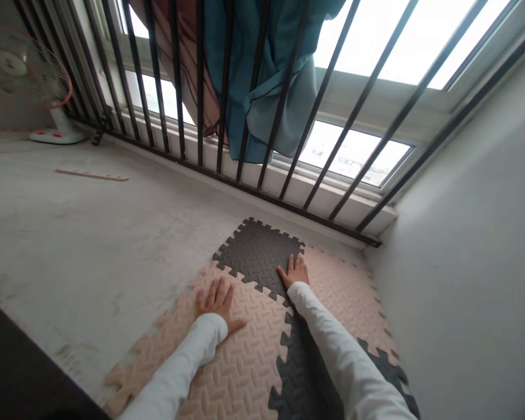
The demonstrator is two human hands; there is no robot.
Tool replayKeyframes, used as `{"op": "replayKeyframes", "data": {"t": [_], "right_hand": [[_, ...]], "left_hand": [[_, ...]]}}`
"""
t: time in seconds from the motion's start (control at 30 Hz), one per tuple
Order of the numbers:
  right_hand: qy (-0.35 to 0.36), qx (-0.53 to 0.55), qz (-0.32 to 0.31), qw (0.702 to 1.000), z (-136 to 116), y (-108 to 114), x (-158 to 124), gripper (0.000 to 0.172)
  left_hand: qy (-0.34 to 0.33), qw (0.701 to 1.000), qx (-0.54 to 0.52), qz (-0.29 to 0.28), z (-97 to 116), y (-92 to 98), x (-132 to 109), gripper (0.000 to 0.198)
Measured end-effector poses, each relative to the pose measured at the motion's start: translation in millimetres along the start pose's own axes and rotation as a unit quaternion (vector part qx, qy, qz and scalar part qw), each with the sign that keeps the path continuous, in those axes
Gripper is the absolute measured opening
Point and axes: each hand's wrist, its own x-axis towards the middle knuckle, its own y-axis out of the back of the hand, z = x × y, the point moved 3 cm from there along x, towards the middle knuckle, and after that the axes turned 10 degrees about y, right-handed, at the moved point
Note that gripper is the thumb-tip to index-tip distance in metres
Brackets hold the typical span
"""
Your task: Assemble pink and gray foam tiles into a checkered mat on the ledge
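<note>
Concrete floor (91,245) fills the nine o'clock side of this narrow window bay, with a black steel window grille (289,146) across twelve o'clock, a teal curtain (266,76) hanging behind its bars, and a grey wall (455,280) at three o'clock. A floor fan (26,70) stands at ten o'clock, and a pale flat strip (91,174) lies on the concrete nearby.

An interlocking foam mat (262,315) occupies six o'clock, its beige tile (240,361) and dark grey tile (256,256) among at least five joined pieces. So far, the mat reaches close to the foot of the window and runs along the wall. Its toothed outer edges remain unjoined towards nine o'clock, where concrete continues.

Both hands lie flat on the mat, with the fingers spread and nothing gripped. The left hand (216,303) presses on the beige tile near its seam with the dark one. The right hand (295,271) rests at the dark tile's lower right edge, its fingertips apparently on that tile, though the steep view makes the seam hard to read. White sleeves (175,367) cover both arms.
</note>
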Motion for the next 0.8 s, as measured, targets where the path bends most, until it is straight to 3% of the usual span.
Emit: {"op": "replayKeyframes", "data": {"t": [0.23,0.6,0.7,0.8], "right_hand": [[0.031,0.006,-0.015,0.999,-19,-6,-65,0.068],[0.125,0.042,-0.031,0.991,-47,-15,-176,0.067],[0.184,0.063,-0.035,0.98,-42,-20,-211,0.067],[0.261,0.084,-0.043,0.961,-11,-32,-255,0.062]], "left_hand": [[-0.003,1.0,-0.007,0.029,0,-9.1,7,0.088],[-0.009,0.999,-0.013,0.041,1,-2.4,1,0.085],[-0.013,0.999,-0.009,0.039,1,-1.0,-1,0.085],[-0.015,0.999,-0.011,0.034,2,0.8,-2,0.087]]}}
